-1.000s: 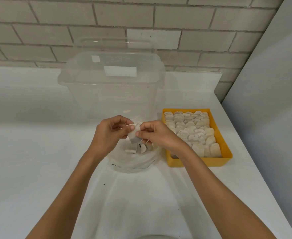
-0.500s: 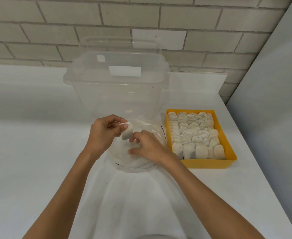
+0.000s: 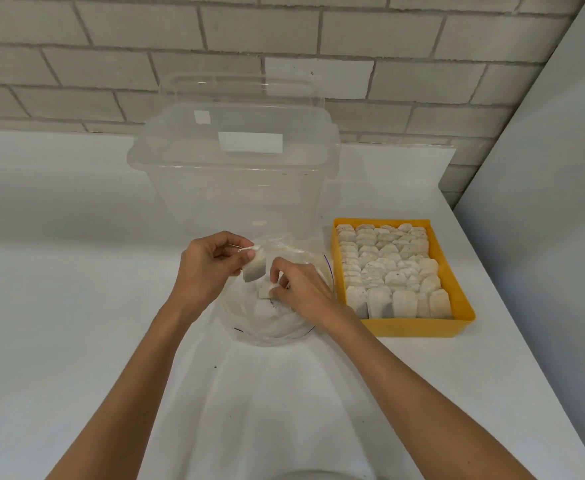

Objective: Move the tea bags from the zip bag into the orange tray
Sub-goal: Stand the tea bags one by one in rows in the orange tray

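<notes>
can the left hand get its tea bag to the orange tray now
Probably yes, though not straight: the left hand pinches a tea bag above the zip bag, and the right hand, pinching another in the bag, lies between it and the orange tray, so it must pass over.

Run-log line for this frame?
left hand: holds raised tea bag | right hand: pinches second tea bag inside zip bag | orange tray: nearly full

The white table (image 3: 59,306) carries three things. A clear bin (image 3: 235,188) stands toward the back, the zip bag (image 3: 277,327) lies just in front of it, and the orange tray (image 3: 412,329) sits just right of the bag.
</notes>
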Demonstrator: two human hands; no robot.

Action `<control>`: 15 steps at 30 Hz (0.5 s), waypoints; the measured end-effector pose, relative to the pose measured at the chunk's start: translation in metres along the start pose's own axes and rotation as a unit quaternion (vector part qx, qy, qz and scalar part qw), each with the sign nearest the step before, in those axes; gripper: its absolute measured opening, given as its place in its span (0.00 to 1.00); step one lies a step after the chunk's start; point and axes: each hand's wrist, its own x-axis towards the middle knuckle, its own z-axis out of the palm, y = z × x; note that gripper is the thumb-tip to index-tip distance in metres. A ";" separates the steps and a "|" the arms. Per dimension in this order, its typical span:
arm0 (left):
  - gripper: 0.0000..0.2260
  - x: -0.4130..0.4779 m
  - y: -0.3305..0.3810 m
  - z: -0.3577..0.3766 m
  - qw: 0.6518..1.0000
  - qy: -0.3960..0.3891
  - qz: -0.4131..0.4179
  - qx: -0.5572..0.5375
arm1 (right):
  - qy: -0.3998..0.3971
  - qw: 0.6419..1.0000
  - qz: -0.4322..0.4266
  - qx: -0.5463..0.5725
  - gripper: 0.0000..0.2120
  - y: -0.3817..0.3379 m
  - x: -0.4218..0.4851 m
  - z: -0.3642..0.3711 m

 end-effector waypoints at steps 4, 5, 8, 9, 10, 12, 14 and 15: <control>0.03 -0.001 -0.001 0.000 1.000 0.004 -0.003 0.004 | -0.012 0.999 -0.010 -0.041 0.07 0.001 0.002 0.003; 0.03 -0.001 -0.001 0.000 1.000 0.004 -0.004 0.005 | -0.010 0.999 -0.012 -0.036 0.07 0.000 0.002 0.003; 0.04 0.000 0.000 -0.001 1.000 0.004 -0.003 0.006 | -0.001 1.000 0.003 0.005 0.07 -0.001 0.002 -0.001; 0.04 0.000 0.001 -0.001 1.000 0.005 -0.002 0.007 | 0.006 1.000 0.012 0.027 0.07 -0.001 0.002 -0.005; 0.04 0.001 0.002 -0.001 1.000 0.006 -0.002 0.007 | 0.013 0.999 0.020 0.049 0.07 -0.002 0.002 -0.010; 0.04 0.002 0.004 -0.001 1.000 0.007 0.000 0.005 | 0.016 0.996 0.028 0.088 0.07 -0.005 0.000 -0.024; 0.04 0.004 0.007 0.000 1.000 0.004 0.000 0.004 | 0.016 0.992 0.036 0.117 0.06 -0.008 -0.003 -0.041; 0.04 0.005 0.010 0.002 1.000 0.001 0.001 0.004 | 0.020 0.991 0.038 0.130 0.06 -0.008 -0.005 -0.049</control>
